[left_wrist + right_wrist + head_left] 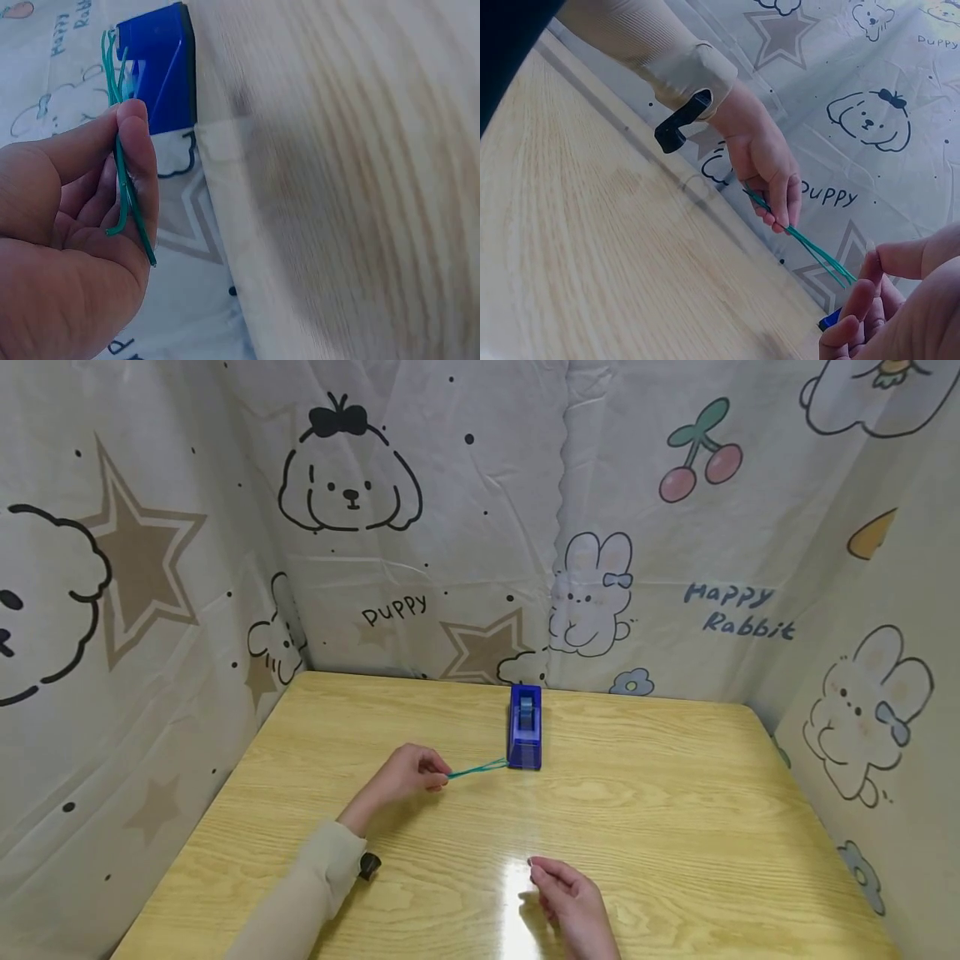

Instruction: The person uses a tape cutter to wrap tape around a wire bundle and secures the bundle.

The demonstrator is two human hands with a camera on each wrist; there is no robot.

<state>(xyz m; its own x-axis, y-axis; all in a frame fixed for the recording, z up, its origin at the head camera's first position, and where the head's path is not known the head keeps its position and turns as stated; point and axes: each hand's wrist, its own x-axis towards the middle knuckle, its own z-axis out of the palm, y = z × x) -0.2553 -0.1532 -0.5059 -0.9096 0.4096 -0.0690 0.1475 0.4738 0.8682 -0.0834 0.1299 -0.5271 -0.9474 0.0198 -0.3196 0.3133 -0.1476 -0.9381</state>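
Observation:
My left hand (408,770) pinches several thin green wires (480,768) between thumb and forefinger, above the table. In the left wrist view the green wires (122,180) stick out on both sides of the pinch, and one lower end is bent. Their far ends overlap the front of a blue tape dispenser (525,731), which carries a roll of clear tape. Lower and to the right, my right hand (573,902) has thumb and forefinger together on a small clear piece that looks like tape (870,246). Much of it is too faint to follow.
The dispenser stands near the back edge of the wooden table (675,793). A printed cloth (465,527) hangs behind the table and along both sides. A black wrist mount (369,866) juts from the left sleeve (300,885).

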